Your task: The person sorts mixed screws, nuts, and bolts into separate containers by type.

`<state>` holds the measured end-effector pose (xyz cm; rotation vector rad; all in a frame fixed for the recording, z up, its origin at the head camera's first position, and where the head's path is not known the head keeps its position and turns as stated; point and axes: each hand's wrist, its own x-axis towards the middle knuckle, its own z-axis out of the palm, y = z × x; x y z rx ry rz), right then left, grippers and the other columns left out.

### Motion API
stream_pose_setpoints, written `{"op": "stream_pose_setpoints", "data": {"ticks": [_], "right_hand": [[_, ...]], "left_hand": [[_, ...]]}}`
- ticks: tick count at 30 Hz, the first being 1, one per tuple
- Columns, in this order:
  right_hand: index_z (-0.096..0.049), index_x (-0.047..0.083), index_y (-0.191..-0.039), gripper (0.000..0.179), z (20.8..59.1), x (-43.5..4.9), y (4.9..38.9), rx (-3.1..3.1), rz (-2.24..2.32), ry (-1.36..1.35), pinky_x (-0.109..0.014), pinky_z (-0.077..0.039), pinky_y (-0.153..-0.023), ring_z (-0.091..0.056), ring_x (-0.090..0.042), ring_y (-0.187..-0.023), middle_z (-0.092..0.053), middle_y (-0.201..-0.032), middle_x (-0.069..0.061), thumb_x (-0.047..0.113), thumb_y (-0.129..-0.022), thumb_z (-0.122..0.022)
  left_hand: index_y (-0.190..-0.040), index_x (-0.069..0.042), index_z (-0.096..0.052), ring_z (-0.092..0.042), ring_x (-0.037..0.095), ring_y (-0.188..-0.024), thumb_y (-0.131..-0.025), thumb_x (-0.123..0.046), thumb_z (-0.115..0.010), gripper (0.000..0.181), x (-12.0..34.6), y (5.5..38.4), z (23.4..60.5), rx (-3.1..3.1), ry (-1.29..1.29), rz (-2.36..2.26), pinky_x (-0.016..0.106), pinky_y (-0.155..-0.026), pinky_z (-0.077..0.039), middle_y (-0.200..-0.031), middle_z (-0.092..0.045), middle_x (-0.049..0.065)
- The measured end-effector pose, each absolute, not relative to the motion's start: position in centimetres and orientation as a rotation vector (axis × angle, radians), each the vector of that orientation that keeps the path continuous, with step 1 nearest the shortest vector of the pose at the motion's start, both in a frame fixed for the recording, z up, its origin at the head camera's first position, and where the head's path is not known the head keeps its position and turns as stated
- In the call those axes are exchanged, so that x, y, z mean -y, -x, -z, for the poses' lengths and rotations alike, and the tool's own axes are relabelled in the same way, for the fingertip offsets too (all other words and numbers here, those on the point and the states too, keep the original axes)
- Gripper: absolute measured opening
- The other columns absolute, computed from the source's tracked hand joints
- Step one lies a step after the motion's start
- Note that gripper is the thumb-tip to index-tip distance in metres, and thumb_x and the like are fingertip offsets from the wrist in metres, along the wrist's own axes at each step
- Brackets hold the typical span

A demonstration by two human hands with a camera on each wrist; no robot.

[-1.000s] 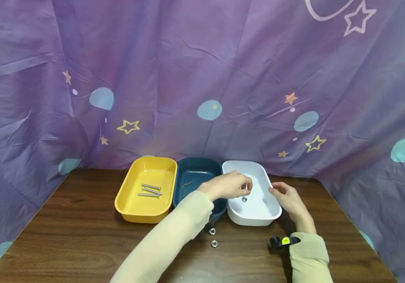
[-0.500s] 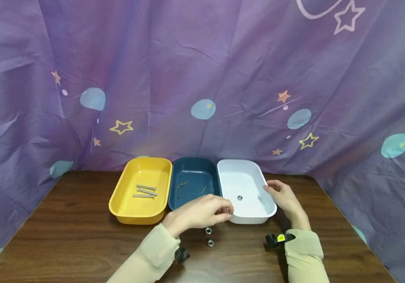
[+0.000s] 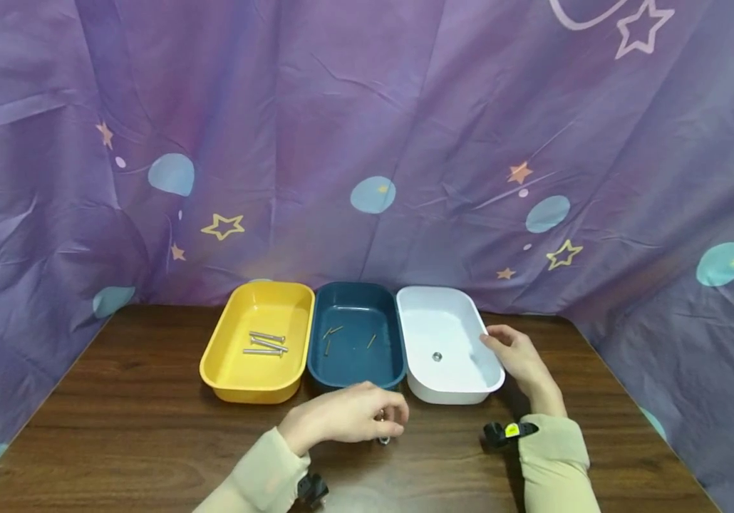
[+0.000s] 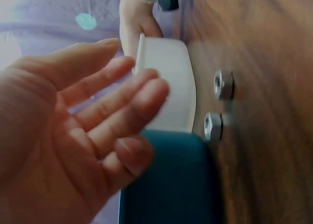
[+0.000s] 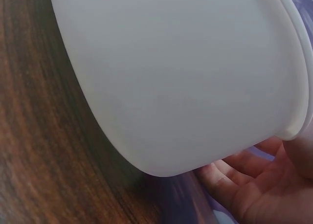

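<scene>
My left hand [image 3: 350, 415] hovers over the table in front of the dark blue tray [image 3: 357, 370], its fingers loosely bent and nothing held. Two hex nuts, a nearer one [image 4: 223, 85] and another [image 4: 213, 126], stand out on the wood in the left wrist view; in the head view the hand partly covers them. My right hand [image 3: 524, 363] holds the right side of the white tray [image 3: 450, 394], thumb at the rim and fingers [image 5: 222, 182] against the outer wall. One nut [image 3: 437, 357] lies inside that white tray.
The yellow tray [image 3: 254, 393], at the left of the row, contains several long silver bolts [image 3: 267, 343]. Several thin brass-coloured pieces [image 3: 328, 347] lie in the blue tray. A purple patterned cloth [image 3: 316, 142] hangs behind the wooden table [image 3: 117, 420].
My left hand has moved from above the white tray back toward the front left, over the nuts on the table. The right hand has stayed at the white tray.
</scene>
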<state>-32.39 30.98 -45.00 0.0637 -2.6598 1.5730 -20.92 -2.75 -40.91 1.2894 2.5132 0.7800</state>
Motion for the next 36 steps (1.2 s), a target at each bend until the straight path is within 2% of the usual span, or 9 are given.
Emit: {"op": "stream_pose_setpoints", "data": {"ticks": [3, 10, 16, 25, 36], "right_hand": [[-0.053, -0.009, -0.125, 0.043, 45.0, -31.1, 32.4, 2.661, -1.570, -0.077, -0.027, -0.051, -0.070, -0.059, -0.014, -0.085, -0.059, -0.111, -0.021, 0.023, -0.098, -0.059], [-0.054, -0.008, -0.124, 0.041, 45.1, -31.1, 32.4, 2.659, -1.564, -0.080, -0.027, -0.051, -0.070, -0.059, -0.013, -0.084, -0.060, -0.110, -0.021, 0.022, -0.098, -0.060], [-0.053, -0.009, -0.125, 0.042, 45.1, -31.1, 32.4, 2.664, -1.553, -0.092, -0.027, -0.051, -0.070, -0.059, -0.014, -0.084, -0.060, -0.110, -0.021, 0.023, -0.098, -0.059], [-0.054, -0.008, -0.125, 0.042, 44.9, -30.9, 32.4, 2.674, -1.550, -0.072, -0.026, -0.051, -0.070, -0.058, -0.014, -0.084, -0.060, -0.110, -0.021, 0.023, -0.098, -0.059], [-0.053, -0.009, -0.126, 0.042, 44.6, -30.6, 32.1, 2.668, -1.559, -0.071, -0.028, -0.051, -0.072, -0.059, -0.020, -0.089, -0.058, -0.114, -0.026, 0.022, -0.098, -0.059]], "left_hand": [[-0.109, -0.015, -0.066, -0.053, -0.006, -0.061, -0.094, -0.023, -0.065, 0.016, 2.7, 20.4, 41.4, -2.522, -1.262, -0.730, 0.014, -0.061, -0.043, -0.074, -0.059, -0.018], [-0.109, -0.018, -0.066, -0.053, -0.003, -0.063, -0.087, -0.022, -0.074, 0.024, 2.7, 19.8, 43.1, -2.598, -1.062, -0.661, 0.016, -0.060, -0.043, -0.070, -0.055, -0.017], [-0.105, -0.020, -0.066, -0.052, -0.001, -0.060, -0.082, -0.019, -0.078, 0.026, 2.7, 19.9, 44.0, -2.651, -1.004, -0.606, 0.018, -0.058, -0.042, -0.066, -0.053, -0.015], [-0.088, -0.021, -0.062, -0.050, 0.000, -0.060, -0.083, -0.016, -0.075, 0.015, 2.8, 20.2, 44.1, -2.637, -0.978, -0.618, 0.018, -0.059, -0.042, -0.066, -0.053, -0.014], [-0.086, -0.022, -0.063, -0.049, -0.001, -0.064, -0.084, -0.017, -0.074, 0.012, 3.2, 20.2, 44.1, -2.623, -1.023, -0.596, 0.017, -0.064, -0.040, -0.065, -0.053, -0.016]]}}
